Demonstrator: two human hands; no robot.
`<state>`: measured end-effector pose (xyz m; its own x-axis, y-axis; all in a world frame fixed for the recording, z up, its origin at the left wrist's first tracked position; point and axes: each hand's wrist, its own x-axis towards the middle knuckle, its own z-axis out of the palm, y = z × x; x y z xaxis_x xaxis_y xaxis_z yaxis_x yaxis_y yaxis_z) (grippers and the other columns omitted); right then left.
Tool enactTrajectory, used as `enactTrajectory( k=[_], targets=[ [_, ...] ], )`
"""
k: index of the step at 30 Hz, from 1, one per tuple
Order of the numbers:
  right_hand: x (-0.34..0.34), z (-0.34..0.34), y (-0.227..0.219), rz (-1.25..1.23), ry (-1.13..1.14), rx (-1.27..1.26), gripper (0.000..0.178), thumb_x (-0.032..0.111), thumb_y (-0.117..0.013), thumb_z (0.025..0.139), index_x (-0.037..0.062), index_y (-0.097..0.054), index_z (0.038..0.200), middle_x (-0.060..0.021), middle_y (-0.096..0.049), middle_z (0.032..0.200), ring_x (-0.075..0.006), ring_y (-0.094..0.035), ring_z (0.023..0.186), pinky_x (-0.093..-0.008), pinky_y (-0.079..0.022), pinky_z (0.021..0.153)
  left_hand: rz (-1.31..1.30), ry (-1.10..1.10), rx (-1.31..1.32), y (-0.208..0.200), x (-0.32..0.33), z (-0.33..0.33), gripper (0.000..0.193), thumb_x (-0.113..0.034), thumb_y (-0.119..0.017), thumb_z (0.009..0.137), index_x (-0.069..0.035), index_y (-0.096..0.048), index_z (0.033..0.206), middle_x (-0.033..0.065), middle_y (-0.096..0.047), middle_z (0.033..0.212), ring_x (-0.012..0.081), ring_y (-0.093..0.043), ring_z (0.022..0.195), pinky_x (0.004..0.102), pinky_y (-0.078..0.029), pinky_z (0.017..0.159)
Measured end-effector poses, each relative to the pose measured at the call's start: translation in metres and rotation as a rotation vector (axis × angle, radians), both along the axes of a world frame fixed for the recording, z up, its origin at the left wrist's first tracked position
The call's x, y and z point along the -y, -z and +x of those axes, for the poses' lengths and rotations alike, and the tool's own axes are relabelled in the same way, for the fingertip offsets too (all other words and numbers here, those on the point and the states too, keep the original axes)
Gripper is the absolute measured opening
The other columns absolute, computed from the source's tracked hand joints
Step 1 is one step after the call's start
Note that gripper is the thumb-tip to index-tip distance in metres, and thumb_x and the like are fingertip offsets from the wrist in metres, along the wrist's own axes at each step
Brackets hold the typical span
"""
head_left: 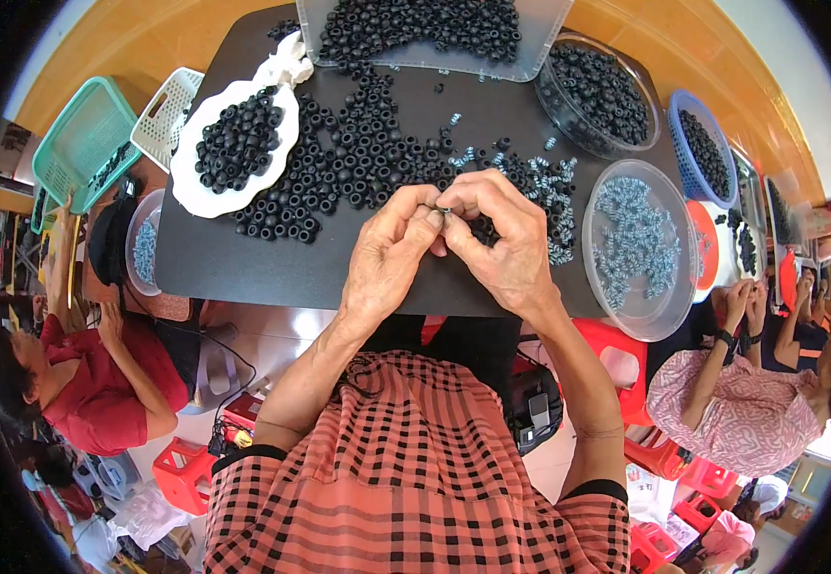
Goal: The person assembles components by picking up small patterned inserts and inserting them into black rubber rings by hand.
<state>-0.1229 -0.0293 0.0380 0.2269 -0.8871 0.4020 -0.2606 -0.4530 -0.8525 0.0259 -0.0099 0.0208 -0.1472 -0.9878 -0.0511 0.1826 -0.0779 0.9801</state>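
Centrally, a small dark piece point(441, 209) is pinched between the thumb and fingertips of the left hand point(383, 249) and those of the right hand point(505, 239), which are brought together over the near part of a dark table point(243, 273); its exact kind is obscured by the fingers. Just beyond the hands, black ring-shaped pieces point(370, 143) are spread loosely across the tabletop, and pale blue coils point(561, 206) are scattered among them beside the right hand. To the left, a scalloped white plate point(186, 177) is heaped with further black pieces. To the right, a shallow clear dish point(666, 311) is partly covered by blue coils. At the far side, black pieces are contained in a transparent box point(537, 59) and in a round clear bowl point(568, 115). Farther out, a seated person in red point(114, 392) is seen at left and another in a patterned top point(741, 411) at right.
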Motion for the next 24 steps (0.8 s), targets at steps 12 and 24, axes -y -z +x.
enactTrajectory(
  k=[12, 24],
  targets=[
    [-0.004, -0.004, 0.027, 0.204, -0.021, 0.514, 0.008, -0.007, -0.061, 0.083, -0.0040, -0.059, 0.090, -0.0053, -0.061, 0.089, -0.0101, -0.060, 0.073, -0.0233, -0.051, 0.062, 0.227, 0.141, -0.695, 0.018, 0.003, -0.006, 0.016, -0.009, -0.051, 0.095, 0.001, -0.057, 0.107, 0.0085, -0.063, 0.095, 0.0166, -0.061, 0.088, 0.0302, -0.048, 0.077],
    [-0.005, -0.003, 0.030, 0.080, 0.023, 0.360, 0.013, -0.008, -0.067, 0.078, -0.0033, -0.063, 0.090, -0.0083, -0.062, 0.090, -0.0108, -0.061, 0.075, -0.0231, -0.052, 0.064, 0.150, 0.064, -0.608, 0.019, -0.002, -0.007, 0.019, -0.008, -0.051, 0.095, 0.003, -0.059, 0.108, 0.0102, -0.063, 0.101, 0.0161, -0.060, 0.089, 0.0312, -0.049, 0.081]
  ],
)
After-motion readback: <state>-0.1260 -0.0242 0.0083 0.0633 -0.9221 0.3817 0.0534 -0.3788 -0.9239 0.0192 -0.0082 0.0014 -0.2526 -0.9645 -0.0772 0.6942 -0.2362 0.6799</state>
